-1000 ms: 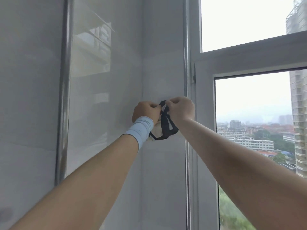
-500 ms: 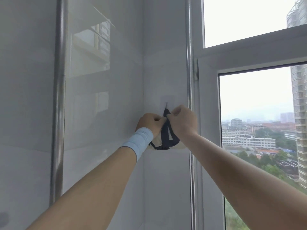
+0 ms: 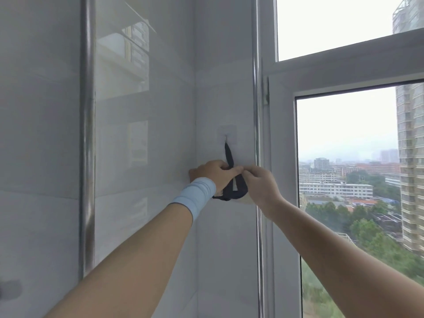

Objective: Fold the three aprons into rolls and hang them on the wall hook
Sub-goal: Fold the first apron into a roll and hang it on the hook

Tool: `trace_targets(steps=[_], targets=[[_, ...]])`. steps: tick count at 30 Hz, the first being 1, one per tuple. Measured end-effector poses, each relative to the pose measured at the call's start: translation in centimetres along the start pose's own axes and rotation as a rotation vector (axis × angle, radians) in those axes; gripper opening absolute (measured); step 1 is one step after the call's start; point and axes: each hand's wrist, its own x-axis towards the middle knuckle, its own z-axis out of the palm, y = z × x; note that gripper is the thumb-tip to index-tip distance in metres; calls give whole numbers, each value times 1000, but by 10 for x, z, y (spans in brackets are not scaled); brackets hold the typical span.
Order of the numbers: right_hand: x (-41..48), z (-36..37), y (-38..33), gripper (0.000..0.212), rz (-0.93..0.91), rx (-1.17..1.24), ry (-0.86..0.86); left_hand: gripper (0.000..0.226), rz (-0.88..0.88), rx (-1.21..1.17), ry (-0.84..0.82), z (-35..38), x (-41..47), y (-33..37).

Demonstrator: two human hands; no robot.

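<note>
Where the two white walls [image 3: 160, 111] meet, both hands are held up close together, with their fingertips touching. The left hand [image 3: 213, 173] has a light blue wristband [image 3: 195, 198] on its wrist, and its fingers curl round a black strap [image 3: 229, 154]. The right hand [image 3: 259, 187] pinches the same strap from the other side. The strap runs straight up from the hands to a small hook [image 3: 226, 140] stuck on the wall, and its top end hangs on that hook. Below the hands the strap makes a loop round a rolled apron [image 3: 247, 200]. Only a little cream bit of the apron peeks out under the right hand; the rest is hidden. A shiny metal pipe [image 3: 87, 134] stands on the left. Through the window [image 3: 344, 134] on the right are buildings and green trees.
</note>
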Motion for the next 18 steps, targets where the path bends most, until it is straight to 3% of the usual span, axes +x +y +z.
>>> trace_targets(steps=[5, 8, 13, 18], targets=[[-1, 0, 10, 28, -56, -171, -56, 31, -53, -27, -6, 0, -4, 2], [-14, 5, 20, 32, -89, -254, -59, 22, 22, -38, 20, 16, -19, -10], [-11, 4, 19, 34, -217, -386, -28, 35, 194, -110, 76, 29, -28, -30], [-23, 3, 39, 30, -200, -362, 12, 41, 240, -48, 78, 41, -38, -35]])
